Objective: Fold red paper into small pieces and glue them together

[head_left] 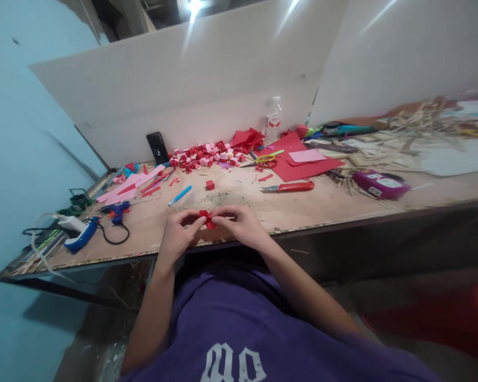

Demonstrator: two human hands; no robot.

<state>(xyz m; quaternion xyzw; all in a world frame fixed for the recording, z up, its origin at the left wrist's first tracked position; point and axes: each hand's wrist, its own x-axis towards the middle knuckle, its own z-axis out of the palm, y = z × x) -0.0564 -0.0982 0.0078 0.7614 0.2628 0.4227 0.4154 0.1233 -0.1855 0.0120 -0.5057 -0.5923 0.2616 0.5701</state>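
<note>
My left hand (pixel 180 232) and my right hand (pixel 239 223) meet over the front edge of the wooden table (pixel 326 204). Both pinch a small folded red paper piece (pixel 207 219) between their fingertips. One finished red paper cube (pixel 210 184) lies alone a little beyond my hands. A heap of red and pink paper cubes (pixel 207 155) lies further back near the white board.
A blue pen (pixel 180 195), a red utility knife (pixel 291 187), scissors (pixel 267 159), red paper sheets (pixel 302 165), a plastic bottle (pixel 273 120) and a black phone (pixel 158 148) lie on the table. A blue glue gun (pixel 117 211) and cables sit at left, a purple tape roll (pixel 379 184) at right.
</note>
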